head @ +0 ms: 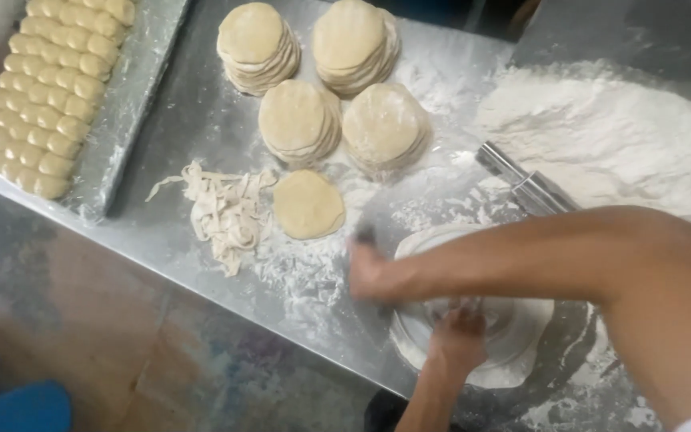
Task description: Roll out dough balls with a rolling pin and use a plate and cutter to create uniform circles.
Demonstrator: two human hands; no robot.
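Observation:
My left hand (457, 334) comes up from the bottom edge and presses down on an upturned round metal bowl (496, 324). The bowl lies on a rolled sheet of dough (521, 372). My right hand (373, 276) reaches across from the right to the sheet's left edge. It is blurred, with its fingers closed around a small dark tool (365, 234). A single round dough disc (307, 204) lies just left of the right hand, and a heap of dough trimmings (225, 212) lies beyond it.
Several stacks of dough discs (297, 120) stand at the back of the floured metal table (201, 120). A tray (125, 104) with rows of dough balls is at the far left. A flour heap (609, 136) and a metal rolling pin (529, 186) lie at the right.

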